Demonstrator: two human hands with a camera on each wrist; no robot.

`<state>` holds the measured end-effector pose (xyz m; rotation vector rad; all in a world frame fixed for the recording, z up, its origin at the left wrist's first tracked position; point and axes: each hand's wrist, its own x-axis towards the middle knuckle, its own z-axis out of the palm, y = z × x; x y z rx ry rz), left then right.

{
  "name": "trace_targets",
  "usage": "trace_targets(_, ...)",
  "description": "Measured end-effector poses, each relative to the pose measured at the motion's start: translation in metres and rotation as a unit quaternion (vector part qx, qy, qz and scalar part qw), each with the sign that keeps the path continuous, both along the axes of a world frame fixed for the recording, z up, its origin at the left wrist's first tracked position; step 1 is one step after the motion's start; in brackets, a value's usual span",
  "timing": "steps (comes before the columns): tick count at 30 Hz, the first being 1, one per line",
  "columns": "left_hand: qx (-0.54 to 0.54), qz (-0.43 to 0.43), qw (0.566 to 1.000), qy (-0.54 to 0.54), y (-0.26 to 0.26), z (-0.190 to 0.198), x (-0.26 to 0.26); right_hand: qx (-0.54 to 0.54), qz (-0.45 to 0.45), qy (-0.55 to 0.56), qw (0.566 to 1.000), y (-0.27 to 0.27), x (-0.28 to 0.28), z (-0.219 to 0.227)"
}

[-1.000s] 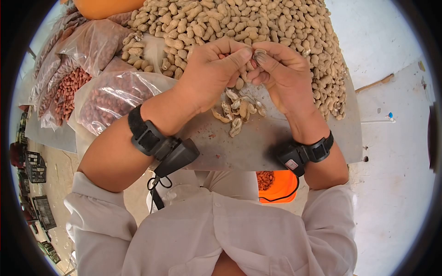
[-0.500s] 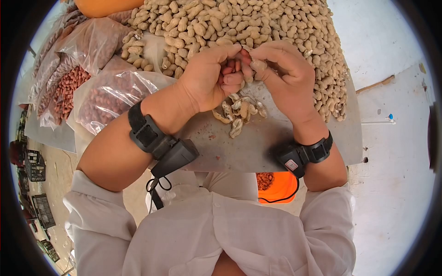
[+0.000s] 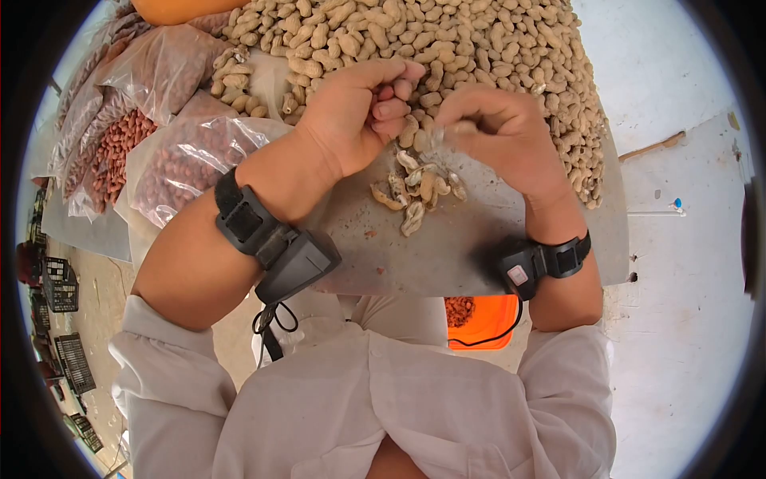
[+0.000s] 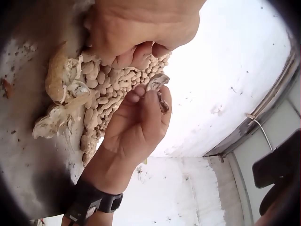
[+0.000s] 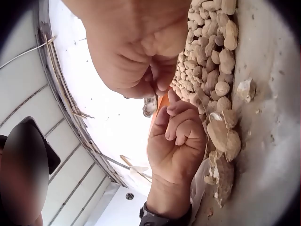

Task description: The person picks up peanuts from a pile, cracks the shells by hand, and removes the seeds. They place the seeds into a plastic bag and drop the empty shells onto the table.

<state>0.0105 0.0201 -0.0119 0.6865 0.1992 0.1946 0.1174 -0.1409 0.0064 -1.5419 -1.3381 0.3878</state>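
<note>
Curled fingers of my left hand point(image 3: 343, 116) hold reddish peanut kernels point(image 3: 386, 93), mostly hidden in the palm. To its right, my right hand point(image 3: 511, 140) pinches a piece of peanut shell between thumb and fingers; it is blurred in the head view. In the left wrist view that peanut shell point(image 4: 158, 82) shows split, with its pale inside visible. The two hands are apart. Below them, several broken shells point(image 3: 415, 191) lie in a small heap on the grey tabletop point(image 3: 399, 263).
A large pile of whole peanuts point(image 3: 495, 48) covers the back of the table. Clear plastic bags of red kernels point(image 3: 191, 172) stand at the left, near an orange object point(image 3: 187, 9). Below the table's front edge is an orange container point(image 3: 491, 323) with reddish bits inside.
The hands were together at a peanut and have separated. My right hand has moved right and down with the shell; my left has moved slightly left and up, its fingers closing over the kernels.
</note>
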Motion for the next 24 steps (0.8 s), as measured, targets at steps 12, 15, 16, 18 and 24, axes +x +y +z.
trace_targets(12, 0.034, 0.020, 0.999, -0.031, 0.004, 0.001, -0.001, -0.110, 0.079, -0.019, 0.991, -0.007, 0.000, 0.012)
trace_targets(15, 0.044, 0.024, 0.998, -0.028, 0.003, 0.001, -0.001, -0.103, 0.040, -0.019, 0.994, -0.005, 0.001, 0.010)
trace_targets(16, 0.041, 0.025, 0.998, -0.033, 0.003, 0.000, 0.000, -0.113, 0.022, -0.019, 0.993, -0.005, 0.000, 0.010)
trace_targets(18, 0.034, 0.027, 0.998, -0.041, 0.003, -0.003, 0.000, -0.127, -0.004, -0.035, 0.991, -0.002, -0.002, 0.008)
trace_targets(24, 0.038, 0.031, 0.998, -0.041, 0.002, -0.003, 0.001, -0.141, -0.017, -0.220, 0.965, 0.003, -0.004, -0.001)
